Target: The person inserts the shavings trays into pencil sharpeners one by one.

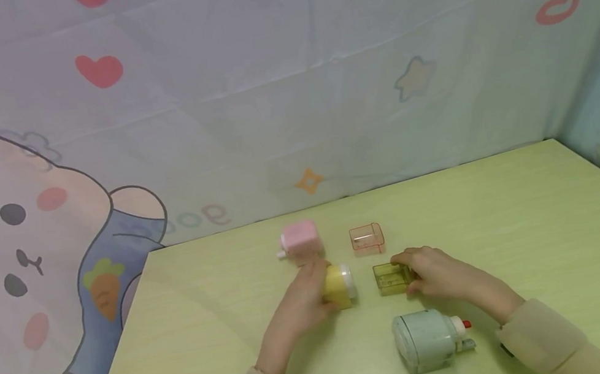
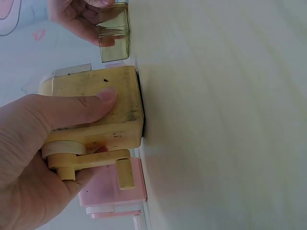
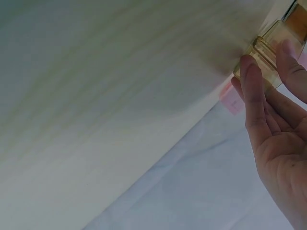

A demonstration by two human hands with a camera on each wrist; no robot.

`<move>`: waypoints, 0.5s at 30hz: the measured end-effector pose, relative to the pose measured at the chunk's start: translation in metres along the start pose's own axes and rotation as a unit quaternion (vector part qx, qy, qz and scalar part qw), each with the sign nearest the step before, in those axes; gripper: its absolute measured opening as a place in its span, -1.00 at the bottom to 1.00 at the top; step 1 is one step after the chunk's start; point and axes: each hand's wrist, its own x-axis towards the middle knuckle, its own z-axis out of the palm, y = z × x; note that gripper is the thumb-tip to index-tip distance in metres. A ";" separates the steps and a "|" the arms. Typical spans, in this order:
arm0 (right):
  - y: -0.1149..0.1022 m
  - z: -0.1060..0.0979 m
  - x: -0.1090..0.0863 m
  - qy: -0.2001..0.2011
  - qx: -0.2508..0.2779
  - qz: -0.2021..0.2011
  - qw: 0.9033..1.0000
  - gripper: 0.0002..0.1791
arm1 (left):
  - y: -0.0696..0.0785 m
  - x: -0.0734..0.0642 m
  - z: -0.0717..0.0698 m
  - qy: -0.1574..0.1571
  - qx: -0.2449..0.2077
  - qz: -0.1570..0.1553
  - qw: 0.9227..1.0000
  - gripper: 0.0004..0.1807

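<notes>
My left hand point(image 1: 304, 297) grips a yellow crank pencil sharpener point(image 1: 336, 288), its thumb pressed on one broad face in the left wrist view. The sharpener's yellow crank handle point(image 2: 103, 158) sticks out beside the palm. To the right, my right hand point(image 1: 440, 273) holds a see-through yellow shavings drawer point(image 1: 388, 280) between thumb and fingers. A small gap separates drawer and sharpener. In the right wrist view, the thumb and fingertips lie on the drawer's point(image 3: 276, 36) walls.
Behind my left hand lies a pink pencil sharpener point(image 1: 301, 238). A see-through pink drawer point(image 1: 367, 241) sits to its right. Nearer me, a grey-green sharpener point(image 1: 426, 342) lies on the pale yellow-green table point(image 1: 533, 234). A printed cloth point(image 1: 350, 95) hangs along the back edge.
</notes>
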 end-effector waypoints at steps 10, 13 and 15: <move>-0.002 -0.001 0.001 -0.004 0.009 -0.004 1.000 -0.42 | 0.006 0.005 0.000 -0.007 0.002 0.005 1.000 -0.32; -0.002 0.000 0.002 -0.005 0.015 -0.006 1.000 -0.42 | 0.008 0.007 0.001 -0.010 0.002 0.004 1.000 -0.31; -0.002 0.001 0.002 -0.005 0.017 -0.008 1.000 -0.42 | 0.008 0.008 0.003 -0.011 0.002 0.004 1.000 -0.32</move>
